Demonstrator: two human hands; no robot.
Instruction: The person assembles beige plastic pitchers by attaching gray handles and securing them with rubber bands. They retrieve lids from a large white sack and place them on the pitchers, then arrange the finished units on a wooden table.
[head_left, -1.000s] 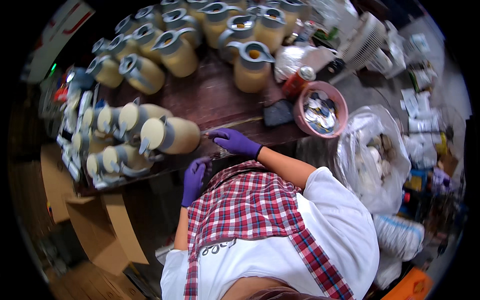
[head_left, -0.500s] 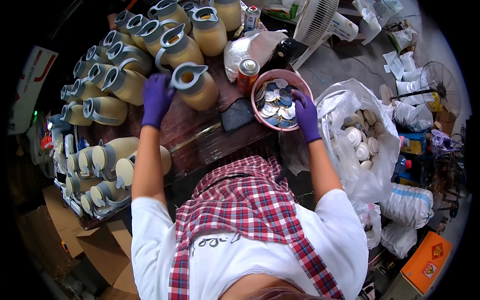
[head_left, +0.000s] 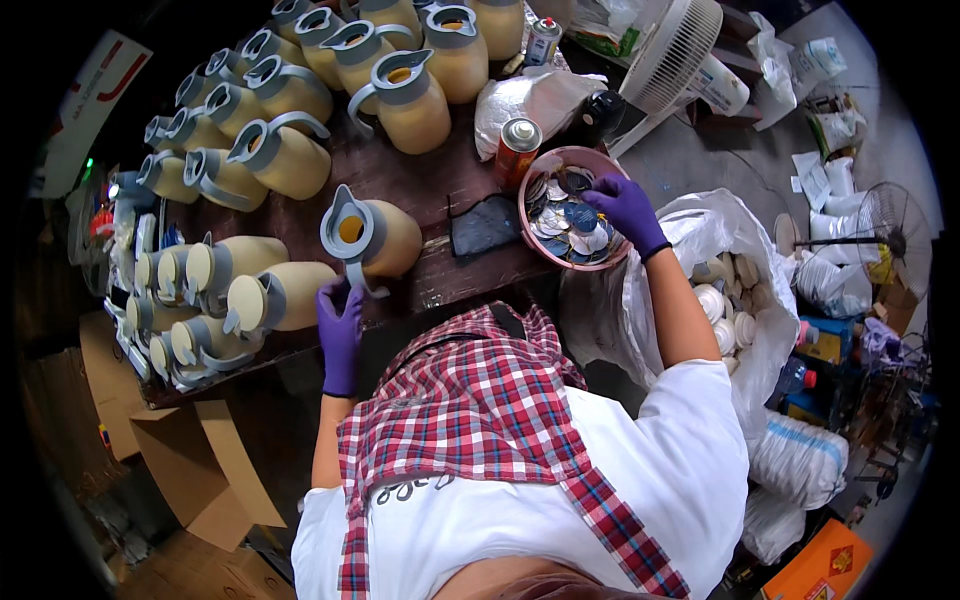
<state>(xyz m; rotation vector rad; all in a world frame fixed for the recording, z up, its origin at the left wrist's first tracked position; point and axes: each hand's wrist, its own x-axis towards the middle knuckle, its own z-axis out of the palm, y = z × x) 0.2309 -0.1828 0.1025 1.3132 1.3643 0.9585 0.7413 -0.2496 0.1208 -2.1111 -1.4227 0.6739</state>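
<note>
Left hand: the purple-gloved left hand (head_left: 340, 330) is closing its fingers on the grey handle of a cream jug (head_left: 372, 237), which is standing on the dark wooden table (head_left: 440, 190) just above the grip.
Right hand: the gloved right hand (head_left: 625, 207) is dipping into a pink bowl (head_left: 530, 235); fingers curled over round discs (head_left: 560, 225), though whether they are pinching one cannot be told.
Jug heading: it is tilting, long axis running across the table, grey mouth facing left toward the handle.
Handling: the jug is looking stiff, smooth and light if empty; the handle seems the sure hold. Discs appear thin and slippery, best taken by the edge.
Surroundings: more jugs (head_left: 290, 160) are crowding beyond the grip; a spray can (head_left: 518, 148) is standing beside the bowl.
</note>
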